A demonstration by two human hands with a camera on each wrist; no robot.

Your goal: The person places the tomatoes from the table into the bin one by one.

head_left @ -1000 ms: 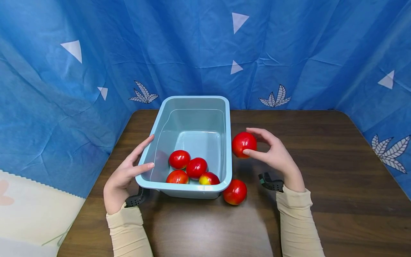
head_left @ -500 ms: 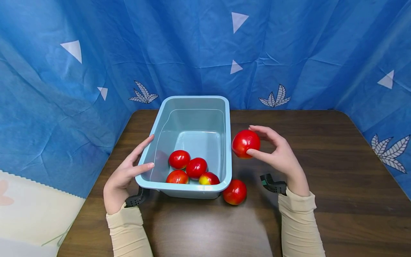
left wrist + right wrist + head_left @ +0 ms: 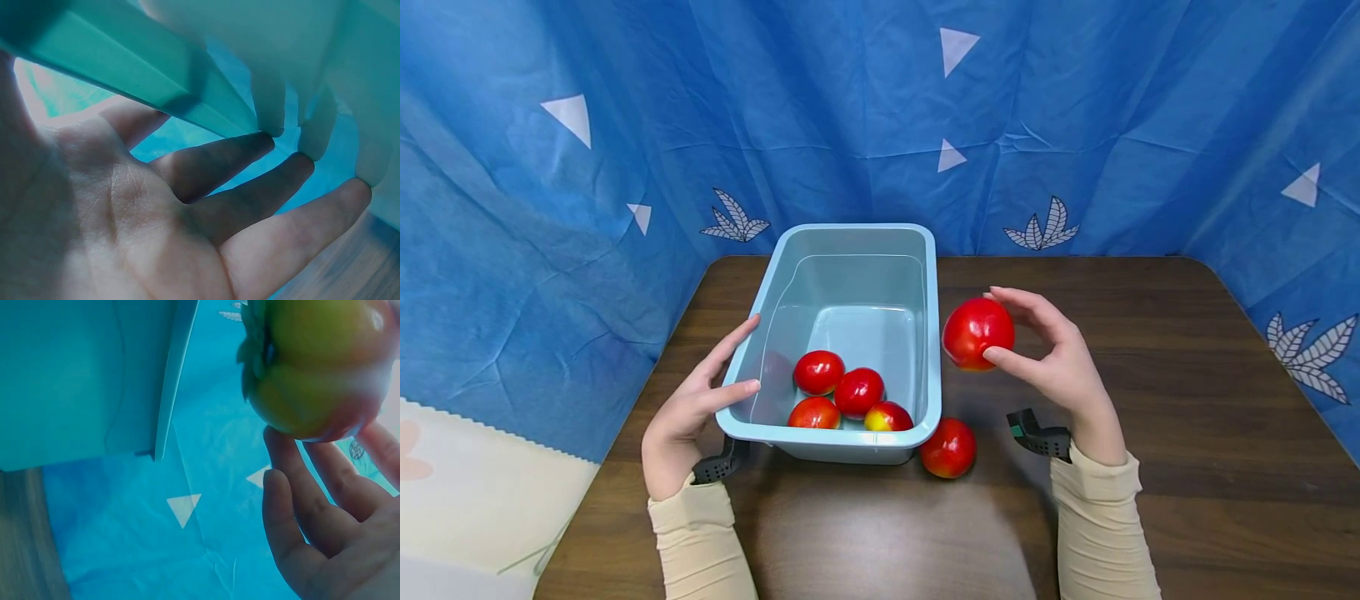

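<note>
In the head view my right hand (image 3: 1063, 358) pinches a glossy red tomato (image 3: 976, 333) between thumb and fingers, just right of the light-blue plastic bin (image 3: 934, 333). The right wrist view shows the tomato's (image 3: 325, 375) yellow-green underside and leafy green calyx. My left hand (image 3: 692, 408) holds the bin's left side, thumb over the rim. Seen from the left wrist, its fingertips (image 3: 300, 165) meet the outer wall. Several similar red fruits, including one with a yellow patch (image 3: 887, 417), lie at the bin's near end. Another red fruit (image 3: 949, 448) sits outside, by its near right corner.
A dark wooden table (image 3: 1187, 375) carries everything. Blue patterned cloth (image 3: 865, 108) hangs behind the table and along both sides. A pale cloth (image 3: 475, 500) lies at the lower left. Each wrist wears a black strap device, such as the one on the right (image 3: 1037, 433).
My right hand has shifted a little to the right with the tomato, which looks slightly larger and nearer the camera. The left hand, the bin and the other fruits are unmoved.
</note>
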